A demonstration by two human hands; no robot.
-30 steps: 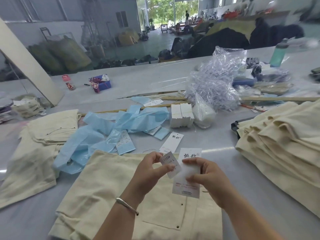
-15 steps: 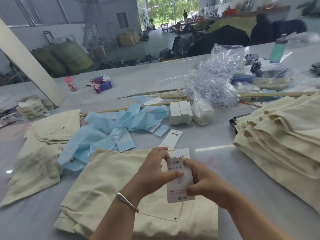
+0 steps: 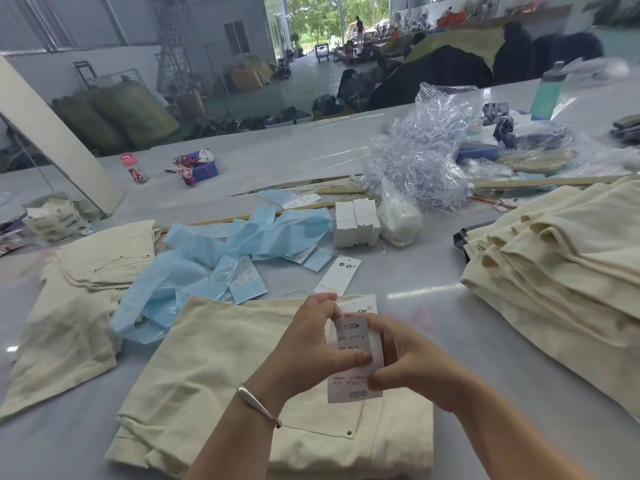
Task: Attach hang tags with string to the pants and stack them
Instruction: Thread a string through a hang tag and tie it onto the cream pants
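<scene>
From my remote seat I saw both hands raised just above the folded cream pants that lay near me at the centre of the grey table. The left hand, with a silver bangle on its wrist, pinched the small size tag printed "1103#" and "L", its thumb laid across the tag's lower part and its fingertips at the top edge. The right hand gripped the larger white hang tag behind it, fingers curled round the right edge and thumb on the front, so the two tags sat stacked, the small one in front. I could not make out any string between the fingers. Just beyond the pants another hang tag lay flat on the table, and a thin dark thread curled beside it. Crumpled blue plastic bags were spread to the left of that, with a bundle of white tags farther back and a heap of clear plastic fasteners behind it. A tall stack of cream pants stood at the right, and more cream pants lay spread at the left.
</scene>
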